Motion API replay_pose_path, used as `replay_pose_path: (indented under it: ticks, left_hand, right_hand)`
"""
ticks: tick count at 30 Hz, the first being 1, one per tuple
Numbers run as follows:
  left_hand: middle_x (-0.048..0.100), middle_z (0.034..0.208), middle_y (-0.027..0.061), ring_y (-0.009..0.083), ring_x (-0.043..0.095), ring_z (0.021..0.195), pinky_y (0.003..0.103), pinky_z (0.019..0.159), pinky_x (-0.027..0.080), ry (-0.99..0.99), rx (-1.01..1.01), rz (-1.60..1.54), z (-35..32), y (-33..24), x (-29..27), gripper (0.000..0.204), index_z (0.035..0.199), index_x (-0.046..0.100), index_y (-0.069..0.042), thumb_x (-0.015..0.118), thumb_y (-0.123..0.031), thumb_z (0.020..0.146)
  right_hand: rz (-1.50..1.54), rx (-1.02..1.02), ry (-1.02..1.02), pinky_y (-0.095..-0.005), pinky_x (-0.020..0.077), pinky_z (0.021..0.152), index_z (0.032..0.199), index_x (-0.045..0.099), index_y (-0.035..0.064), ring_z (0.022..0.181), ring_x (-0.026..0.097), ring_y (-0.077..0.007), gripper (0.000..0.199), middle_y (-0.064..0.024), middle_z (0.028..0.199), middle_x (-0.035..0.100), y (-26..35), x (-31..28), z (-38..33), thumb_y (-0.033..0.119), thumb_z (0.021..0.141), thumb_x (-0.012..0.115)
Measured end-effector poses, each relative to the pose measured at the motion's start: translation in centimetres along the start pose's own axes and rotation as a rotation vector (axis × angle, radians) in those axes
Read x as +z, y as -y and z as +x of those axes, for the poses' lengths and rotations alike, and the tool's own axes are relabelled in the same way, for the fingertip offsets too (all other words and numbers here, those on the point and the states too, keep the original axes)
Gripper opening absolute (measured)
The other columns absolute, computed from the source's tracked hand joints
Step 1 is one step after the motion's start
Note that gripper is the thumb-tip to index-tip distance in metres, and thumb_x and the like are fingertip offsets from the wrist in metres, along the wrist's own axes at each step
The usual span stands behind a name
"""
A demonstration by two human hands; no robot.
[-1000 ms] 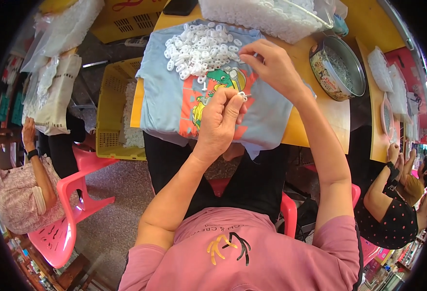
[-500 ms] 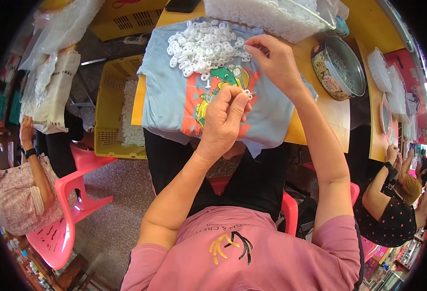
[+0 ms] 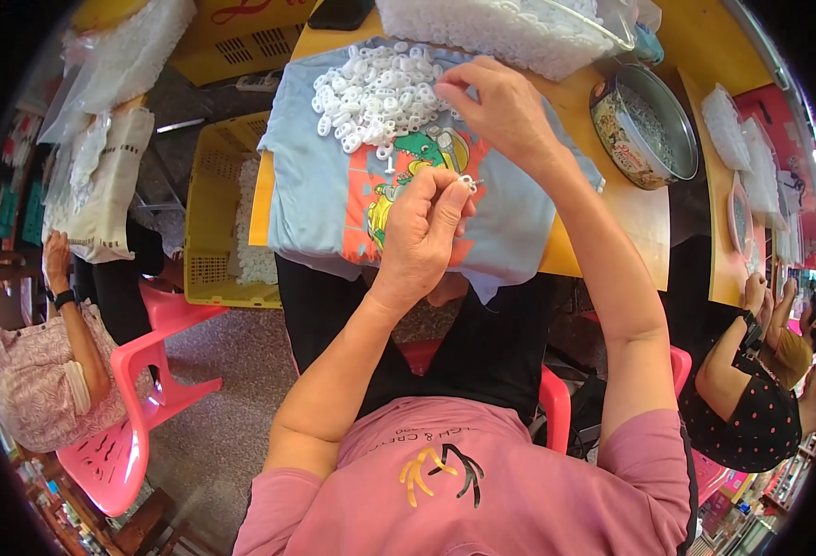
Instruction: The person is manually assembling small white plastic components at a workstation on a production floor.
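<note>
A heap of small white plastic pieces with holes (image 3: 371,97) lies on a light blue cloth (image 3: 306,185) with a cartoon dinosaur print. In front of the heap, my left hand (image 3: 424,218) is closed, pinching a small white plastic piece (image 3: 468,183) between thumb and forefinger; a thin pin-like bit sticks out of it. My right hand (image 3: 501,111) reaches over the heap's right edge, thumb and fingertips drawn together against the pieces. What lies between those fingertips is too small to make out. A single white piece (image 3: 389,165) stands apart, just below the heap.
Behind the cloth sits a large bin of white pieces (image 3: 501,37). A round tin (image 3: 644,130) holding small metallic parts stands at right on the yellow table (image 3: 626,236). A yellow crate (image 3: 209,269) is at left, beside a pink chair (image 3: 135,398). People sit on both sides.
My right hand has shifted left, from the heap's outer edge further over the pieces. My left hand stays nearly in place, holding the same small piece.
</note>
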State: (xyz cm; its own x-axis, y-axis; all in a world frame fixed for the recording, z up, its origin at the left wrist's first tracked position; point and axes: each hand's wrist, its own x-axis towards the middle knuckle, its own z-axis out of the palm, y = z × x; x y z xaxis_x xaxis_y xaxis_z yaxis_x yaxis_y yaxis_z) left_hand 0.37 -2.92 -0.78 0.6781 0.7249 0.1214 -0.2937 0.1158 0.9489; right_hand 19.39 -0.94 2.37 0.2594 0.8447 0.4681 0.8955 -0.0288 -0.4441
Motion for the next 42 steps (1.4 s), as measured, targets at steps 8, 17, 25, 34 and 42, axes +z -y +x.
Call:
replay_pose_path:
  ticks: [8, 17, 25, 34, 42]
  left_hand:
    - [0.056, 0.08, 0.0, 0.0044, 0.048, 0.066, 0.02, 0.059, 0.042, -0.009, -0.043, -0.007, -0.2, -0.5, -0.1, 0.013, 0.098, 0.056, -0.003, 0.053, -0.015, 0.102]
    - [0.056, 0.08, -0.0009, 0.0039, 0.047, 0.067, 0.019, 0.06, 0.041, -0.023, -0.015, 0.007, -0.2, -0.8, 0.0, 0.013, 0.1, 0.055, -0.004, 0.052, -0.017, 0.102]
    - [0.058, 0.082, -0.0004, 0.0044, 0.049, 0.068, 0.019, 0.061, 0.042, -0.032, 0.018, -0.036, 0.0, -0.2, 0.1, 0.015, 0.102, 0.056, -0.004, 0.051, -0.017, 0.103]
    - [0.06, 0.084, 0.0013, 0.0057, 0.051, 0.069, 0.021, 0.064, 0.044, -0.052, 0.038, -0.054, 0.1, 0.1, 0.1, 0.014, 0.103, 0.056, -0.003, 0.05, -0.016, 0.103]
    - [0.062, 0.108, 0.0081, 0.007, 0.055, 0.08, 0.022, 0.069, 0.047, -0.045, 0.201, -0.051, 0.3, 0.3, 0.0, 0.013, 0.105, 0.055, -0.003, 0.05, -0.014, 0.103]
  right_hand:
    - [0.201, 0.157, 0.17, -0.0293, 0.0486, 0.066, 0.099, 0.07, 0.0037, 0.072, 0.061, -0.0144, 0.025, -0.005, 0.086, 0.068, 0.7, 0.1, 0.4, 0.025, 0.086, 0.072]
    - [1.112, 0.596, 0.241, -0.0204, 0.0497, 0.066, 0.111, 0.067, 0.0037, 0.071, 0.056, -0.0043, 0.027, -0.0002, 0.09, 0.065, 2.7, -4.2, -3.7, 0.02, 0.09, 0.07]
    - [1.128, 0.588, 0.225, -0.0224, 0.0527, 0.066, 0.118, 0.066, 0.0016, 0.077, 0.058, -0.0058, 0.031, -0.0004, 0.093, 0.065, 3.8, -5.7, -7.0, 0.018, 0.092, 0.067]
    - [1.092, 0.576, 0.232, -0.0221, 0.0506, 0.067, 0.121, 0.064, 0.0014, 0.078, 0.058, -0.0048, 0.033, -0.0004, 0.094, 0.066, 3.9, -5.8, -8.2, 0.018, 0.093, 0.066]
    - [1.223, 0.645, 0.231, -0.023, 0.0518, 0.068, 0.126, 0.062, 0.0035, 0.08, 0.058, -0.0051, 0.035, 0.0006, 0.095, 0.065, 3.9, -5.4, -8.9, 0.018, 0.094, 0.065]
